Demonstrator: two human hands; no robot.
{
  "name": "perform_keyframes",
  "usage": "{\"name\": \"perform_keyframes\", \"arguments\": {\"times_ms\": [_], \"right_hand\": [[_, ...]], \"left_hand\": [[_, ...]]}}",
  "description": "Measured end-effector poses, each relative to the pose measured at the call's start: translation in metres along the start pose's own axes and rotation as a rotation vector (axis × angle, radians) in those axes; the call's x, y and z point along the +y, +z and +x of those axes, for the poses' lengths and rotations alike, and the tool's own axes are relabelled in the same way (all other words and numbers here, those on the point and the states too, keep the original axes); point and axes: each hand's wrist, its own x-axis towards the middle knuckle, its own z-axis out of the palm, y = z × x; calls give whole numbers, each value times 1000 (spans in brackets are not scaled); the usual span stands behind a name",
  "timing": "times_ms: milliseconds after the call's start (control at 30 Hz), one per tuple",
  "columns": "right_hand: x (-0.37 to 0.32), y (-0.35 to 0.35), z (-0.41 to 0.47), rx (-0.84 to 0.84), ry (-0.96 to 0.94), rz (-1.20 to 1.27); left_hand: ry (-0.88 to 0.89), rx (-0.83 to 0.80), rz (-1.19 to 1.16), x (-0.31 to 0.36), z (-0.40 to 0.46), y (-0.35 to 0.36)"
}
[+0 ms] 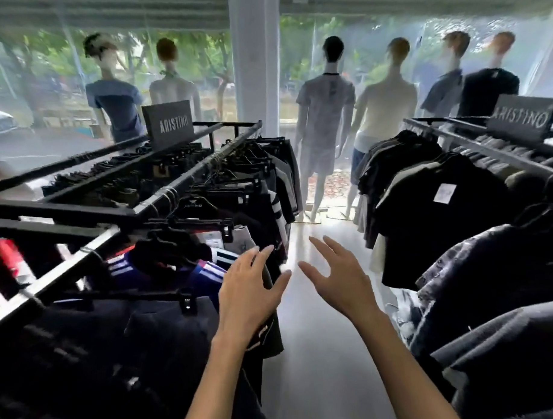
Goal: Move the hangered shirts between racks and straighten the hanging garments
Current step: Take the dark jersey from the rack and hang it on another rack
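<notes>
We're holding both hands up over the aisle, fingers spread, gripping nothing. Left hand (250, 290) is hovering at the outer edge of the left rack (188, 178), just in front of the dark garments (157, 340) hanging there; we can't tell if it's touching cloth. Right hand (338, 277) is sitting mid-aisle, well apart from the right rack (478, 147) and its black shirts (441, 221).

Risks, as we're judging them: hangers (194, 206) on the left rail are packed tight, so pulling one could be snagging its neighbours or dragging a shirt off its hanger. Reaching blind across the aisle could be knocking the near sleeves (492, 273) askew.
</notes>
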Motion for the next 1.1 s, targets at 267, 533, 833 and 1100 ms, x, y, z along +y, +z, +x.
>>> {"name": "perform_keyframes", "arguments": {"times_ms": [267,533,833,1100], "right_hand": [[141,5,136,18,57,-38],[253,7,314,-135,-47,-152],[294,28,499,-139,-246,-257],[315,97,653,-119,-334,-254]], "left_hand": [[18,-47,226,4,112,108],[83,-71,503,49,284,197],[-5,-71,544,45,428,273],[-65,32,456,1,574,375]]}}
